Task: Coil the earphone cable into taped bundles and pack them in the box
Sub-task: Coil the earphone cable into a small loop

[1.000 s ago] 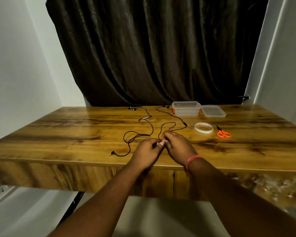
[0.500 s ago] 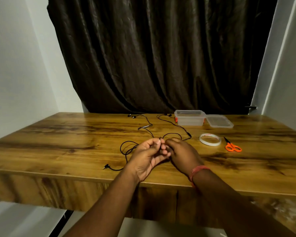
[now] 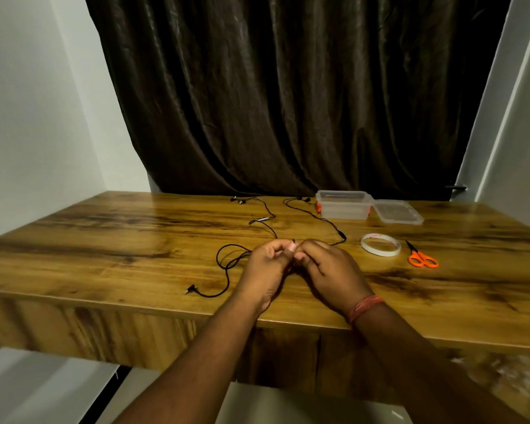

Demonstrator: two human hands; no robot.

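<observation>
Left hand (image 3: 265, 266) and right hand (image 3: 328, 267) pinch the earphone cable (image 3: 227, 264) left of the tape roll (image 3: 380, 244); keep loops small, tension even.

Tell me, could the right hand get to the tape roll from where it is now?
Probably yes. The tape roll lies flat on bare table just right of the right hand, nothing between them. But that hand is busy pinching the earphone cable, so it must let go first.

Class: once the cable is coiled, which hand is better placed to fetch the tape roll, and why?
Probably the right hand. The white tape roll lies on the wooden table just to its right, while the left hand would have to cross over.
</observation>
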